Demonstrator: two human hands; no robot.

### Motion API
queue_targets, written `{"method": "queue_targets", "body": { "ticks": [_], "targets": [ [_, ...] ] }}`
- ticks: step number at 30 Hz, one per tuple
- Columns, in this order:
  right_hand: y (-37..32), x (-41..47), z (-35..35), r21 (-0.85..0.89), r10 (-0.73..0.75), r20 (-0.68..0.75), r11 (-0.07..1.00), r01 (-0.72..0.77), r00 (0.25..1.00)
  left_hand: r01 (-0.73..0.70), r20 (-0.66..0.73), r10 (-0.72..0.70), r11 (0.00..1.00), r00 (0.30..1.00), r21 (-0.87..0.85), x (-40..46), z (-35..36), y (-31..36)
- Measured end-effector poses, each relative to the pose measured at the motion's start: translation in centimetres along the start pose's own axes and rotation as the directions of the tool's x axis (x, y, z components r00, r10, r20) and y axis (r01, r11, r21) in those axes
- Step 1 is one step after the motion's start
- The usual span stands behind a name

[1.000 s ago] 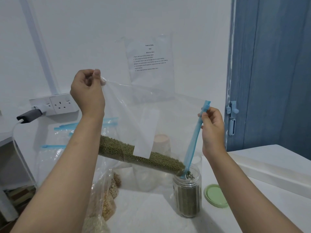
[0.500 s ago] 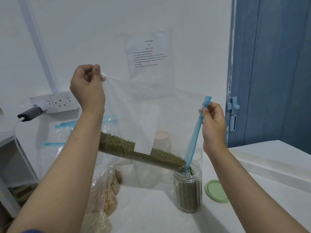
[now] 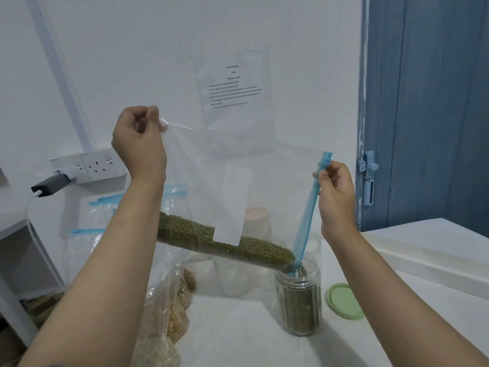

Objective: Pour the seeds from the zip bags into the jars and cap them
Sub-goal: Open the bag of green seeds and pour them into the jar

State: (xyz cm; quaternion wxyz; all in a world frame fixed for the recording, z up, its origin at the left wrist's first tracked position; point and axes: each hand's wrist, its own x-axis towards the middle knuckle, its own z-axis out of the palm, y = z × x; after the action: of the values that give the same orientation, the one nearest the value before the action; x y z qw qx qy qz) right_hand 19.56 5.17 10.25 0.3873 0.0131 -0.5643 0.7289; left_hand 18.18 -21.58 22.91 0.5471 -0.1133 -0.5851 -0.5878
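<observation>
Left hand [image 3: 139, 148] pinches top corner of clear plastic zip bag [image 3: 211, 181], right hand [image 3: 336, 193] pinches blue zipper strip [image 3: 308, 213]. Green seeds [image 3: 225, 243] form long roll slanting down-right, low end in mouth of clear plastic jar [image 3: 299, 300], upright on white desk [image 3: 238, 335]; round green lid [image 3: 344, 300] just beside.

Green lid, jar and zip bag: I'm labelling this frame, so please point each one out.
green lid [image 3: 344, 301], head view, on its flat inner face.
jar [image 3: 300, 305], head view, on its clear wall over the green seeds.
zip bag [image 3: 201, 165], head view, on its clear upper panel.
</observation>
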Motion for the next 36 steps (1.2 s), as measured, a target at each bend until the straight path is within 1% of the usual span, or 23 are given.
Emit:
{"method": "queue_targets", "body": {
  "ticks": [11,20,36],
  "targets": [
    [0.32,0.32,0.08,-0.025,-0.005,-0.006,1.0,0.005,1.0,-0.004,0.008,0.004,1.0,1.0,0.009,0.06,0.24,0.09],
    [0.58,0.58,0.05,-0.002,0.023,-0.011,1.0,-0.023,1.0,-0.003,0.015,0.003,1.0,1.0,0.013,-0.07,0.38,0.3],
    [0.88,0.63,-0.37,-0.002,0.007,-0.025,1.0,-0.007,1.0,-0.008,0.027,0.008,1.0,1.0,0.005,-0.32,0.64,0.48]
  ]
}}
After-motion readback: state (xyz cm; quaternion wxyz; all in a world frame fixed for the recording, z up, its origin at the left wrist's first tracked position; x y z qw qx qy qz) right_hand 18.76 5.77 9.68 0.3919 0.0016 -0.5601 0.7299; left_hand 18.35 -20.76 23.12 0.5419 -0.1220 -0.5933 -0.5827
